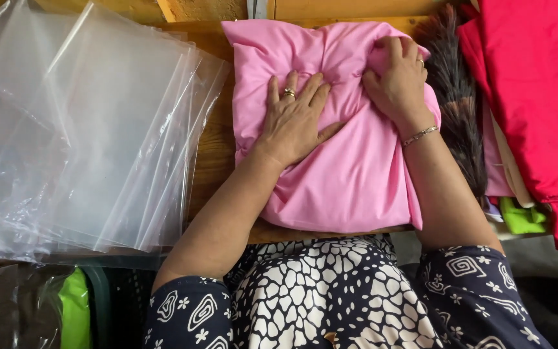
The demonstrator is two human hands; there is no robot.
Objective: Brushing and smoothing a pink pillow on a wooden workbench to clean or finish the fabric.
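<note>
Pink cloth [350,161] lies on the wooden table [214,148], directly in front of the person, already gathered into a compact, roughly square bundle. I read the folding as mostly done; the top edge looks not yet settled.

Left hand [295,119] lies flat on the bundle's middle, fingers spread and loose, pressing down, gripping nothing. Right hand [398,81] sits at the upper right corner, fingers curled around a pinch of the fabric.

To the left, a fanned stack of clear plastic bags [98,129], untouched, so bagging appears left to do. To the right, a dark feather duster [456,97] just beside the bundle, then folded red cloth [537,97] and a green piece [521,216].
</note>
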